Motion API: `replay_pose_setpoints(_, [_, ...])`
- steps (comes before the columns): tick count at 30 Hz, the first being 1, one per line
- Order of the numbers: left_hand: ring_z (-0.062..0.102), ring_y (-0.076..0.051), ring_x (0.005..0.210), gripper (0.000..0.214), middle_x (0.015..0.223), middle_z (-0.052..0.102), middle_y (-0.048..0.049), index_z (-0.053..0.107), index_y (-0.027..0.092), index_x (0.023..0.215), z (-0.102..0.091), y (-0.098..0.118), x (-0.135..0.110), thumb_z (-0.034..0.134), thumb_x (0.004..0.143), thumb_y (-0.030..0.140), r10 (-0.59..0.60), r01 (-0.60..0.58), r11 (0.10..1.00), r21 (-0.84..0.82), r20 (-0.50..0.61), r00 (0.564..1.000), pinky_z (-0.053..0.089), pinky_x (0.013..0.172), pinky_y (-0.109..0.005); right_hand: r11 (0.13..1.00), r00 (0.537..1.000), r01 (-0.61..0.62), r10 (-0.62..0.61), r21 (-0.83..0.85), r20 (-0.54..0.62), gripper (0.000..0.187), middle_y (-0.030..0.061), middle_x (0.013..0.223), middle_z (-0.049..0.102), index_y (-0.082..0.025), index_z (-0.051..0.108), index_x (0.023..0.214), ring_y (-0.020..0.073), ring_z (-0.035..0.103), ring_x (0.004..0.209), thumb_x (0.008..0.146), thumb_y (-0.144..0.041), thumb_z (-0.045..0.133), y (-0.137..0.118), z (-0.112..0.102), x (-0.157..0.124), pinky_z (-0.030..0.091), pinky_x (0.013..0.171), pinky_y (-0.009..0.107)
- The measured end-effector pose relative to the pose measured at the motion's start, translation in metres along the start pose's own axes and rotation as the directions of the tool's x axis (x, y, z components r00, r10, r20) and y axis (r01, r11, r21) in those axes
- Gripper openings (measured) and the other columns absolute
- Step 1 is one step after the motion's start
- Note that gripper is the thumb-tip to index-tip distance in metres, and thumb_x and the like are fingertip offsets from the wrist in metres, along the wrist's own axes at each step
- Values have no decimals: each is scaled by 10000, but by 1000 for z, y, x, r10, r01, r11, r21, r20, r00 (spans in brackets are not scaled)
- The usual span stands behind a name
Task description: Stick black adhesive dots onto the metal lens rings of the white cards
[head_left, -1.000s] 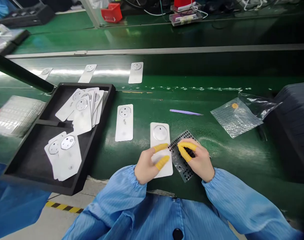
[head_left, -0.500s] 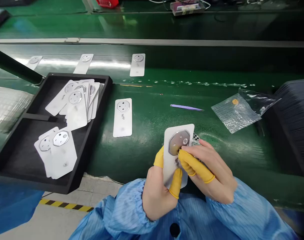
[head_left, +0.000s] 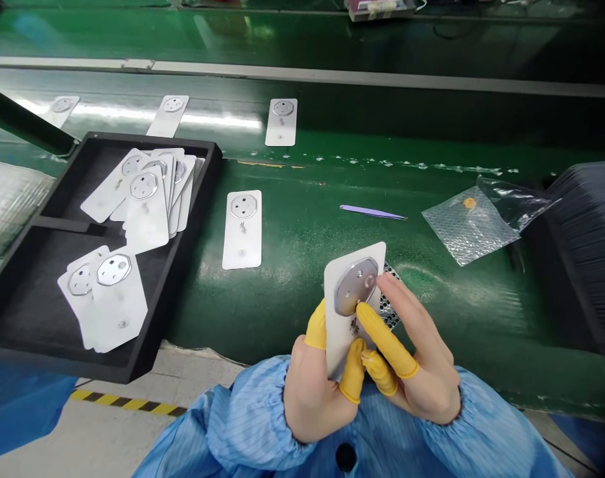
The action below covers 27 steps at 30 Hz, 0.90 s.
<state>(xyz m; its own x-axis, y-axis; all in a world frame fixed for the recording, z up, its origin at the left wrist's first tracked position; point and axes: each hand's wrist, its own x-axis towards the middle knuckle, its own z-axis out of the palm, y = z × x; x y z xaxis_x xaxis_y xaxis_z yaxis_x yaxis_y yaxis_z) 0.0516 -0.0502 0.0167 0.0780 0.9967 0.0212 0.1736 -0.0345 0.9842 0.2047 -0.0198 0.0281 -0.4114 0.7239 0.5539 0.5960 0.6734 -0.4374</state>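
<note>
My left hand (head_left: 319, 382) grips a white phone back cover (head_left: 343, 345) by its lower part, tilted upright, with yellow finger cots on thumb and finger. Near the cover's top is a silver octagonal camera plate (head_left: 349, 292) with round openings. My right hand (head_left: 414, 358) has its fingers apart: the index finger in a yellow cot touches the plate's lower edge, and a bare finger lies by its right side. The right thumb, also in a cot, is close to the left thumb. A sheet with rows of dark dots (head_left: 392, 313) lies partly hidden behind the cover.
A black tray (head_left: 43, 292) at left holds several similar covers. One cover (head_left: 242, 242) lies beside it; more lie along the back. Purple tweezers (head_left: 372, 212) and a bubble-wrap bag (head_left: 469, 229) with an orange dot rest ahead. Dark stacked trays (head_left: 588, 245) stand at right.
My right hand's fingers have spread from a bunched pose over the camera plate. The index finger now points at its lower edge, and the thumb has moved down toward the left thumb.
</note>
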Motion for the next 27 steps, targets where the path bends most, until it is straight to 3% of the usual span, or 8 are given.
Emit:
replay_pose_setpoints(3, [557,-289,1212,622,1374,533,-130,293,248,1437,0,-2,-1,547,870,241,28,-28,998,47,11,1000,503,987,-399,998,998,-59,59,17,-21,467,128,1498,334,-203,423,1377,353,399,1329,918,-278,464,0,2,0,489,978,570])
replay_pose_setpoints(8, [585,-282,1179,572,1382,529,-111,386,257,1373,-2,4,4,560,839,152,98,-102,985,142,34,995,523,941,-366,999,999,-18,17,-31,-33,477,149,1472,372,-161,410,1394,353,446,1291,933,-284,431,1,-2,6,493,967,562])
replay_pose_setpoints(12, [653,-247,1076,654,1298,610,-82,310,271,1412,-3,12,10,567,827,130,143,-144,979,147,15,990,549,875,-308,982,999,-27,31,-189,19,448,141,1521,281,-160,446,1358,379,388,1324,922,-264,438,-11,-4,7,460,972,602])
replay_pose_setpoints(16, [660,-257,1061,688,1231,652,-93,305,244,1415,-3,11,10,581,795,129,131,-132,978,162,18,991,560,839,-292,941,993,-78,102,-328,59,470,150,1546,188,-141,461,1332,401,285,1377,864,-126,495,-21,1,4,411,1010,630])
replay_pose_setpoints(19, [640,-282,1092,613,1315,587,-126,375,226,1375,-2,5,8,581,803,151,63,-63,986,155,9,998,545,890,-343,985,988,-30,55,-167,145,567,194,1536,200,-79,350,1412,392,255,1391,869,-136,503,-13,4,3,409,1043,596])
replay_pose_setpoints(22, [587,-307,1166,635,1381,517,-150,352,218,1397,0,1,8,616,820,233,-43,42,999,-19,-15,999,524,939,-381,995,986,-70,58,68,159,587,180,1531,236,-101,286,1457,369,258,1397,913,-226,467,0,6,3,372,1074,595])
replay_pose_setpoints(25, [618,-284,1120,646,1344,550,-129,284,269,1416,2,5,13,602,854,257,-147,159,911,-381,59,987,564,867,-369,927,972,-235,224,291,74,509,80,1547,236,-236,387,1418,335,292,1392,915,-208,462,7,8,5,349,1091,588])
replay_pose_setpoints(27, [678,-247,991,577,1273,601,-109,316,288,1379,3,9,18,583,870,232,-148,194,801,-566,126,981,597,745,-322,798,905,-377,425,471,6,529,50,1529,290,-284,405,1401,298,382,1352,898,-145,487,5,12,6,429,1058,525])
